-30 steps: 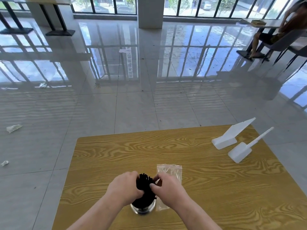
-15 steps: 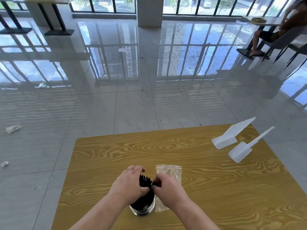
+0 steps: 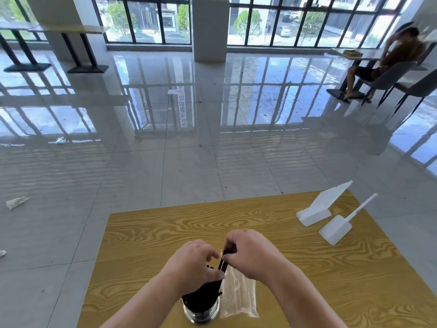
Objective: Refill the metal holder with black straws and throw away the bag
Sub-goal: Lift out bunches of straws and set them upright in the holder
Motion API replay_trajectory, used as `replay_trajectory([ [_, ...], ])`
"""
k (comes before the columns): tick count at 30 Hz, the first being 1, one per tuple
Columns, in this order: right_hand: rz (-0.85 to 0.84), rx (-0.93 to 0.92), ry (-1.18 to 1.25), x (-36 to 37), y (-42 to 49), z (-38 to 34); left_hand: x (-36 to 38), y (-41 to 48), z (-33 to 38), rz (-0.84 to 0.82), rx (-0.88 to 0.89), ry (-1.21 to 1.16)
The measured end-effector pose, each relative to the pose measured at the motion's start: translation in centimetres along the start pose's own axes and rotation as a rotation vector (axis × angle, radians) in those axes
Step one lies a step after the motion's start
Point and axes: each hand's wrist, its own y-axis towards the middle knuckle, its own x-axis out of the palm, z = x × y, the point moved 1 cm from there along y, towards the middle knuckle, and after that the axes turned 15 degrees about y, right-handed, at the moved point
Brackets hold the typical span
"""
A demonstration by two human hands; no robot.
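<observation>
Low in the middle of the frame, on the near part of the wooden table [image 3: 331,280], I see the metal holder [image 3: 201,313] standing upright, packed with black straws [image 3: 203,295] that rise out of its mouth. My view of the left hand [image 3: 192,265] shows it just above the holder, its fingers curled round the upper part of the bundle, so most of the tips are hidden under it. The right hand [image 3: 251,254] sits just beside it, to the right, thumb and fingers pinching a few straws near their top ends, with the two hands almost touching. The clear bag [image 3: 238,295] lies flat on the table directly right of the holder, its upper end tucked beneath the right wrist; I cannot tell whether it touches the holder. Toward the right edge of the table, well apart from the hands, stand two white sign stands [image 3: 315,208]. Beyond the table stretches a glossy tiled floor [image 3: 165,174] with paper scraps [image 3: 16,202] at the left of the frame, and a person [image 3: 392,55] sits on a chair at the upper right.
</observation>
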Motion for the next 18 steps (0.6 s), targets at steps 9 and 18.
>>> replay_trajectory([
  [9,0.103,-0.097,0.384,-5.2,-1.5,-3.6,-4.1,-1.2,1.2,0.084,0.002,-0.294],
  [18,-0.264,0.158,1.021,0.6,-2.0,-0.5,-5.8,-2.2,0.2,-0.015,-0.103,-0.973],
])
